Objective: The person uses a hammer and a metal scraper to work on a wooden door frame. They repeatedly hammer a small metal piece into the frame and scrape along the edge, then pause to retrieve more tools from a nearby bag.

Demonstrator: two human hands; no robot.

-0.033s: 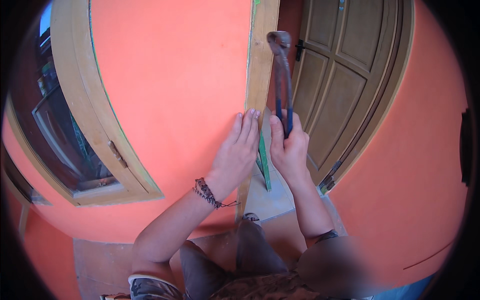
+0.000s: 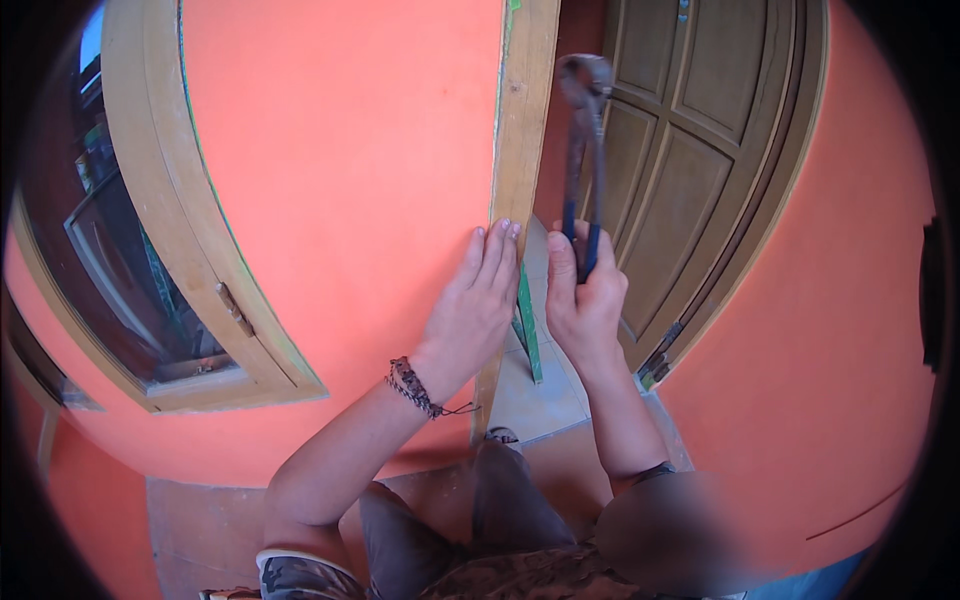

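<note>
My right hand (image 2: pixel 587 300) is closed round the blue-sleeved handles of a pair of metal pincers (image 2: pixel 584 135). Their rounded head points up, to the right of the wooden door frame post (image 2: pixel 516 110) and apart from it. Against that post and the edge of the coral wall lies my left hand (image 2: pixel 470 318), its fingers stretched out and close together. A braided bracelet (image 2: pixel 408 385) circles my left wrist. Below the post, beside my left hand, a green strip (image 2: pixel 530 325) slants downward. What is under my left palm is hidden.
The coral wall (image 2: pixel 340 150) fills the middle left, with a wood-framed glass window (image 2: pixel 130 270) beyond it. On the right stands a panelled wooden door (image 2: pixel 680 180) with a dark handle. Pale floor tiles (image 2: pixel 545 405) show through the doorway; brown tiles (image 2: pixel 200 520) lie below me.
My right hand and the pincers have shifted to the right, away from the door frame post, and the pincers' head is slightly higher. My left hand has stayed in place.
</note>
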